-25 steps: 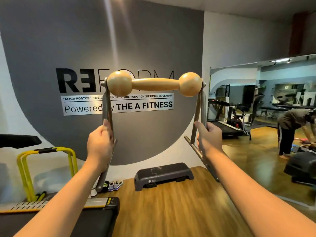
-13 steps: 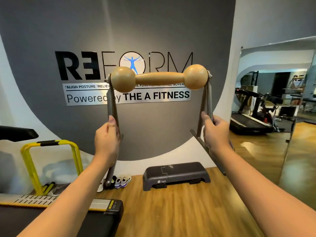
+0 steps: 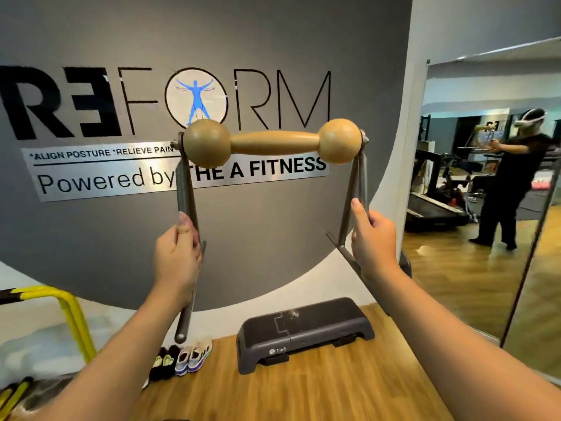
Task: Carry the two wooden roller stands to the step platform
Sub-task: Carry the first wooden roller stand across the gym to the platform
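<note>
The wooden roller stand (image 3: 271, 141), a smooth tan dumbbell-shaped roller with two round balls joined by a swelling spindle, sits bolted between two dull grey metal tube legs and is held up in the air at about head height, in front of the grey wall (image 3: 273, 31) with its black "REFORM" lettering. The legs splay outward toward their lower ends; the right one ends in a flat foot bar.

The dark grey plastic step platform (image 3: 305, 331), a low oblong block with rounded corners and a matte textured top, lies on the glossy wooden plank floor (image 3: 303, 396) against the wall, below the stand and well apart from it. Just left of it sit pairs of sports shoes (image 3: 182, 358), and farther left a yellow tubular metal frame (image 3: 69, 314). A large wall mirror (image 3: 485, 183) on the right reflects the person holding the stand.

Compared with half a second ago, the wall lettering and the platform appear larger and nearer, and the mirror now shows the person's reflection; the stand stays raised in the same two-handed hold.

Both arms are stretched forward and up. The left hand (image 3: 177, 258) is clamped round the left leg, thumb lying up along the tube. The right hand (image 3: 375, 244) is wrapped round the right leg, thumb likewise pointing up.
</note>
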The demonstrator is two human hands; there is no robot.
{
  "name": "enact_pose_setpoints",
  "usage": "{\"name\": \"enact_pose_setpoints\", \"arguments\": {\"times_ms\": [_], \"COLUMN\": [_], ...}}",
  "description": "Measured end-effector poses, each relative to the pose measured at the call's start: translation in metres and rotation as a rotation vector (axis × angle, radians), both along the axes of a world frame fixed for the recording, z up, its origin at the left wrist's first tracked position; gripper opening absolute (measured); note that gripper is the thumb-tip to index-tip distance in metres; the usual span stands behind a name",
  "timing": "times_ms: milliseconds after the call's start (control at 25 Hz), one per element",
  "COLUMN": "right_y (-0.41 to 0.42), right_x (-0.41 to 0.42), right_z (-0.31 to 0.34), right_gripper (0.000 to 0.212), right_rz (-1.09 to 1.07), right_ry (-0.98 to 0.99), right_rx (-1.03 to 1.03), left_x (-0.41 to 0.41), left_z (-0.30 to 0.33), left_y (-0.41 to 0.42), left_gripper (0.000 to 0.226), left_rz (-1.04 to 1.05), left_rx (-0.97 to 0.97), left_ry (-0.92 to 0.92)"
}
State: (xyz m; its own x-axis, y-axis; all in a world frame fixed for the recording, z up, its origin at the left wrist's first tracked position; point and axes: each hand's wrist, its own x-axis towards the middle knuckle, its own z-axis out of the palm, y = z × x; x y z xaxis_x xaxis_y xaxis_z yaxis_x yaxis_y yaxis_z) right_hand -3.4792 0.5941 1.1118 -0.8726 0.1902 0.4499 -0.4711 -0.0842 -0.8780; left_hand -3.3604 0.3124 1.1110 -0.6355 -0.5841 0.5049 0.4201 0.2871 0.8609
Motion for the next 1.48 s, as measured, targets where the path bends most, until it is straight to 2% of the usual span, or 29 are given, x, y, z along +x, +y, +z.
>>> {"name": "enact_pose_setpoints", "arguments": {"times_ms": [280,680,880,1120,1240,1480], "right_y": [-0.053,-0.083,-0.098,-0.132,-0.160,-0.196], "right_x": [-0.153,-0.396,-0.505,-0.605,-0.662,-0.760], "right_z": [-0.024,-0.048,-0.071,-0.109,-0.124,-0.184], "right_gripper": [0.052,0.049,0.043,0.038,0.035,0.034], "right_rz": [-0.012,0.107,0.176,0.185,0.196,0.113], "right_ry": [-0.031,-0.083,-0.200,-0.226,-0.236,-0.340], "right_rx": [0.016,0.026,0.058,0.049,0.030,0.025], "left_x": [-0.154,-0.372,-0.468,-0.566,-0.624,-0.732], "left_z": [-0.021,-0.057,-0.094,-0.134,-0.157,-0.214], "left_y": [-0.057,-0.082,-0.088,-0.115,-0.140,-0.187], "left_gripper": [0.061,0.068,0.067,0.066,0.076,0.067], "left_rz": [-0.025,0.066,0.174,0.207,0.288,0.230], "left_rx": [0.057,0.108,0.123,0.117,0.047,0.001], "left_ry": [-0.040,0.015,0.008,-0.044,-0.031,-0.094]}}
